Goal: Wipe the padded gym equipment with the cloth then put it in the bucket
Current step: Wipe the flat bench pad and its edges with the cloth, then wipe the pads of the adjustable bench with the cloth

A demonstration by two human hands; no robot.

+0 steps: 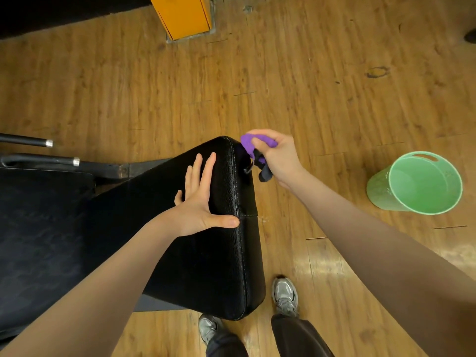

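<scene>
Two hands reach out over a black padded bench seen from above. The left hand [199, 202] lies flat on the padded gym equipment [206, 253], fingers straight and spread, thumb stretched toward the stitched seam; it probably steadies the pad or the person's lean while the other hand works. The right hand [277, 155] is curled around a bunched purple cloth [253, 143] with dark trailing ends, holding it against the far right corner of the pad. That placement suggests the wiping has reached the pad's edge, or that the cloth is about to be lifted away.

One green bucket [422, 184] stands on the wooden floor [309, 86], off to the right and well apart from the bench, its mouth tipped toward the camera. It appears to hold nothing, so the cloth has not yet gone in. It seems set on the right hand's side for an easy drop.

Counted: one cloth, one bucket, one padded bench, two black bars with silver bands [49, 143] at the left, one orange post [183, 16] at the top, and two grey shoes [285, 296] below.
</scene>
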